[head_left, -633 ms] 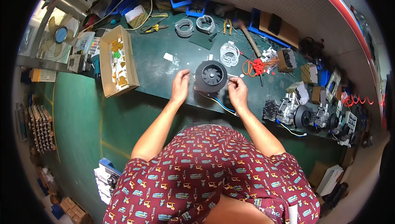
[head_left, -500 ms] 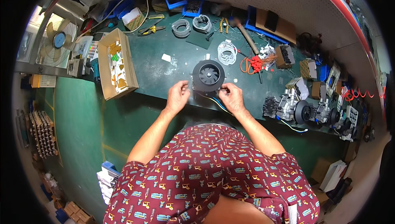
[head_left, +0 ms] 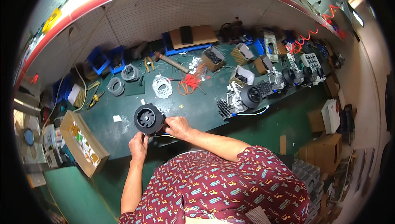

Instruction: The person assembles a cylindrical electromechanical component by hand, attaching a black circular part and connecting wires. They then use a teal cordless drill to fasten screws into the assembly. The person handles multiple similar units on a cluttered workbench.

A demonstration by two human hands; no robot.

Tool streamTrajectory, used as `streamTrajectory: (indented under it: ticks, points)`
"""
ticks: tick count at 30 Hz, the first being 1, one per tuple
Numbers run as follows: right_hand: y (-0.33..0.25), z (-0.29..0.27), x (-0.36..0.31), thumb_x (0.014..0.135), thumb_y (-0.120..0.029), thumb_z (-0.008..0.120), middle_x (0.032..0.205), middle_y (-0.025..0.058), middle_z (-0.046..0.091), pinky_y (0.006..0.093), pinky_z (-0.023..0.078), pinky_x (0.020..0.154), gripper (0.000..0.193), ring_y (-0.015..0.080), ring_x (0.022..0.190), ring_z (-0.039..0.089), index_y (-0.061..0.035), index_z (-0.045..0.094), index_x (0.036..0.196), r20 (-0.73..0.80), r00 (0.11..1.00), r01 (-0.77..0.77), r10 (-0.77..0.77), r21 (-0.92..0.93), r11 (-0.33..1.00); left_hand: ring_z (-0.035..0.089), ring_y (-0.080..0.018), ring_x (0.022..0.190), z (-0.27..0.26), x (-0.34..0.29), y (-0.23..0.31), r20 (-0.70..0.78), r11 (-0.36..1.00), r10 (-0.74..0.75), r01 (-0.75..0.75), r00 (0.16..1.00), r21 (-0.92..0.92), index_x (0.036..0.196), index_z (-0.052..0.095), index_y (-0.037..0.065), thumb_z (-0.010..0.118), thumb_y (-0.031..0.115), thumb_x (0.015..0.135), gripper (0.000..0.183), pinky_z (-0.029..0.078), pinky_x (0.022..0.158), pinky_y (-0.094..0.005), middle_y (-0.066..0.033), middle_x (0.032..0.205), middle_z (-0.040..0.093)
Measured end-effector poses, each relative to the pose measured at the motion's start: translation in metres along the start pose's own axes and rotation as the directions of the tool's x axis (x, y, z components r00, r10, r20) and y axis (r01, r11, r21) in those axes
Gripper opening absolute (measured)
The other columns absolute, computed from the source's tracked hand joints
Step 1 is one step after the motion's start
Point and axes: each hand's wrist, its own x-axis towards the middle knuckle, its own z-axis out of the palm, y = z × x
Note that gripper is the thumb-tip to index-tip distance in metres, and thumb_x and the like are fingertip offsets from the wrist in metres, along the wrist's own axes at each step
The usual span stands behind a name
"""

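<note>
A round black blower fan [head_left: 148, 119] with a dark impeller sits near the front edge of the green workbench [head_left: 193, 104]. My right hand [head_left: 177, 126] grips its right side, fingers curled against the housing. My left hand [head_left: 138, 144] is just below the fan, fingers closed at its lower edge. Thin blue and white wires [head_left: 168, 135] run out from under the fan between my hands.
An open cardboard box [head_left: 83, 142] of small parts stands to the left. Coils of wire [head_left: 162, 86], pliers [head_left: 94, 98], blue bins [head_left: 108, 58], a hammer [head_left: 170, 62], red wires [head_left: 190, 82] and finished black-and-silver motor units [head_left: 240, 99] fill the bench. Cardboard boxes [head_left: 325, 150] lie on the floor at right.
The view has swung, so the bench now sits tilted and farther left. My hands have closed in on the fan: the right now grips its side, the left sits under it.
</note>
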Motion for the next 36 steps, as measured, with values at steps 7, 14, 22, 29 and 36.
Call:
streamTrajectory:
  ticks: [7,14,22,29,36]
  points:
    - [-0.013,-0.004,-0.002,0.08,-0.019,0.069,0.088,0.0204,0.071,0.0537,0.056,0.076,0.019,0.0426,0.086,0.07,-0.0007,0.063,0.083,-0.026,1.0,-0.003,0.002,-0.035,0.999,0.067,-0.043,0.081,0.001,-0.001,-0.01,-0.022,0.999,0.045,-0.046,0.999,-0.016,0.096,0.066,0.002,0.075,0.011,0.088,0.015,0.053,0.071,-0.0488,-0.0204,0.086,0.069]
    - [-0.008,-0.001,0.0,0.079,-0.019,0.068,0.09,0.0205,0.071,0.0537,0.056,0.078,0.019,0.0425,0.09,0.07,-0.001,0.064,0.084,-0.033,0.999,0.003,-0.004,-0.013,1.0,0.068,-0.0428,0.083,0.005,0.004,-0.014,-0.049,0.993,0.122,-0.122,0.991,-0.002,0.1,0.067,0.002,0.075,0.011,0.088,0.016,0.054,0.073,-0.0476,-0.0199,0.089,0.071]
    - [-0.04,-0.077,-0.016,0.087,-0.024,0.072,0.081,0.0185,0.07,0.0491,0.056,0.072,0.022,0.038,0.081,0.071,-0.0024,0.068,0.085,-0.281,0.96,0.0,0.023,0.082,0.997,0.069,-0.0272,0.087,0.041,-0.029,-0.047,-0.235,0.911,-0.091,-0.014,0.968,-0.412,0.117,0.065,-0.004,0.062,0.018,0.101,0.027,0.054,0.081,-0.0392,-0.0176,0.099,0.071]
    - [0.081,-0.037,-0.209,0.092,-0.022,0.065,0.086,0.0205,0.07,0.0493,0.056,0.072,0.021,0.0422,0.081,0.069,-0.0012,0.065,0.091,-0.051,0.931,-0.354,0.361,0.117,0.928,0.061,-0.0227,0.075,0.123,-0.167,-0.196,0.29,0.945,-0.2,0.262,0.936,-0.194,0.083,0.057,-0.001,0.056,0.016,0.098,0.022,0.051,0.072,-0.04,-0.0141,0.081,0.062]
    - [0.193,-0.032,-0.502,0.084,-0.023,0.068,0.103,0.02,0.075,0.0478,0.06,0.078,0.031,0.0362,0.092,0.074,0.0002,0.073,0.104,0.564,0.067,-0.882,0.823,-0.352,0.313,0.066,-0.0282,0.082,0.163,-0.236,-0.146,0.756,0.902,-0.412,0.346,0.508,0.259,0.088,0.066,0.002,0.062,0.022,0.091,0.021,0.054,0.076,-0.041,-0.016,0.087,0.068]
